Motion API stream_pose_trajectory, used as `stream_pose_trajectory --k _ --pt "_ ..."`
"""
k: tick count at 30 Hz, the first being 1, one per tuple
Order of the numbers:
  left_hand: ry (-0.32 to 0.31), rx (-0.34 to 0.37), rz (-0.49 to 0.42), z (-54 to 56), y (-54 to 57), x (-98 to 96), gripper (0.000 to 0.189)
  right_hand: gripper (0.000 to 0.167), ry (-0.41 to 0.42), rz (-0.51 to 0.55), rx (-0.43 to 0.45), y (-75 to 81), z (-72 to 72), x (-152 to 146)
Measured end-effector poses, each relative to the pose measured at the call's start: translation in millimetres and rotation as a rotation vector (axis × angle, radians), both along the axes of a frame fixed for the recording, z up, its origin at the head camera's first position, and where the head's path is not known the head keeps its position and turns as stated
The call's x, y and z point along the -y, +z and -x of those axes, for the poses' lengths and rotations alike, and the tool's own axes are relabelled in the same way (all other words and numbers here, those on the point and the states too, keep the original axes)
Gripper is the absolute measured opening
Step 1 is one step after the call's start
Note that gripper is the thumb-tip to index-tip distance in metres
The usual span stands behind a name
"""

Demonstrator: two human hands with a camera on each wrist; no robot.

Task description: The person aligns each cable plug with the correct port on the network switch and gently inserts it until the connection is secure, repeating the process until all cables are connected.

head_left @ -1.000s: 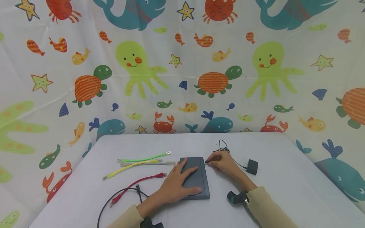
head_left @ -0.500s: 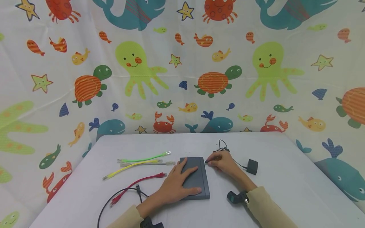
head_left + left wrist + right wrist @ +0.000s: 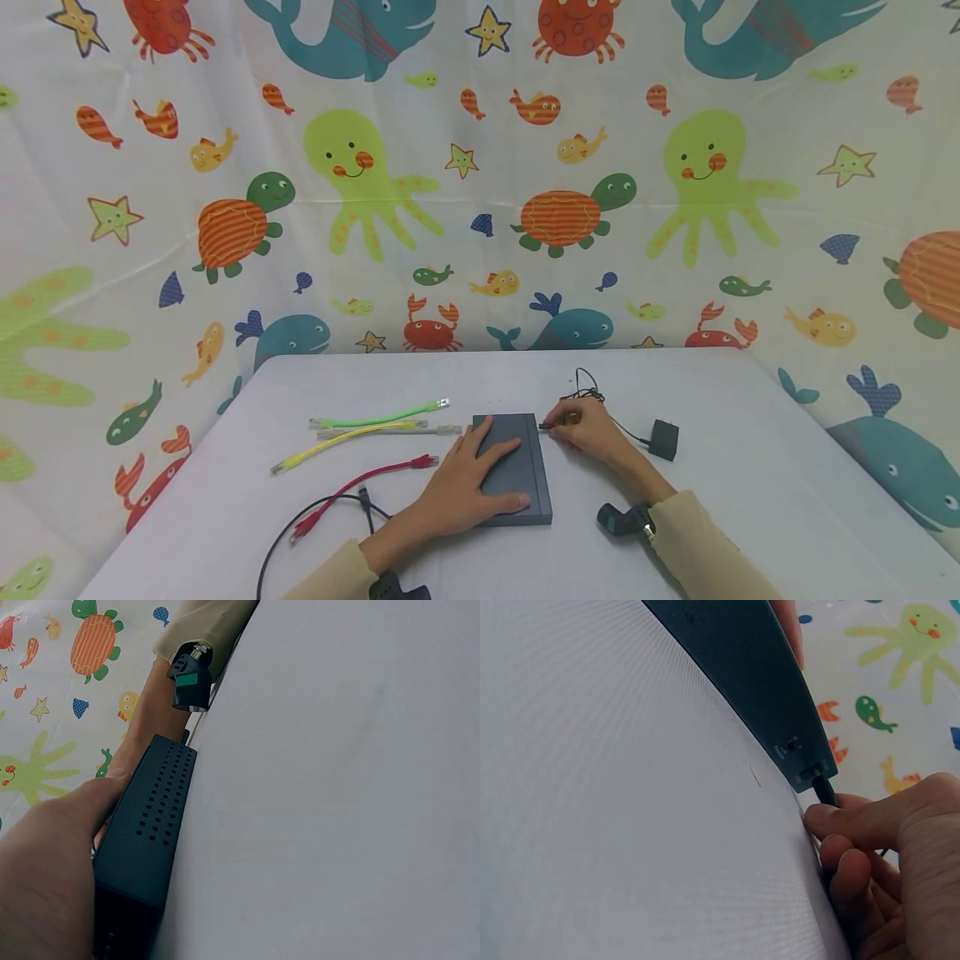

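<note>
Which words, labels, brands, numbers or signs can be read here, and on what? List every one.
None can be read.
Gray box: pale marks on its side, near the black plug, too small and blurred to read.
Power adapter: no lettering can be made out.
Cloth behind: sea-animal pictures, no words visible.
</note>
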State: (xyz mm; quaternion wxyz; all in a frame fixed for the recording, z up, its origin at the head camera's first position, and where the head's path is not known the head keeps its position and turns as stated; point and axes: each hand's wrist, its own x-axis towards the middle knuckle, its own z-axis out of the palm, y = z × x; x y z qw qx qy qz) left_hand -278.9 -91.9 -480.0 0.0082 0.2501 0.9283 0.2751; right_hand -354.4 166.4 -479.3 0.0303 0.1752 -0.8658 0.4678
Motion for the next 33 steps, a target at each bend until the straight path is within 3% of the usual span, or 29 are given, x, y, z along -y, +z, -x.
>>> stream_pose_trajectory --k 16,33 --pt "0.004 -0.004 0.012 -1.6 1.4 -1.4 0.076 0.009 -0.038 0.038 0.038 -0.3 -0.5 -1.4" --pt "0.002 -0.002 0.007 -1.7 0.4 -0.7 0.075 0.009 0.016 0.055 0.013 -1.3 0.1 -2.6"
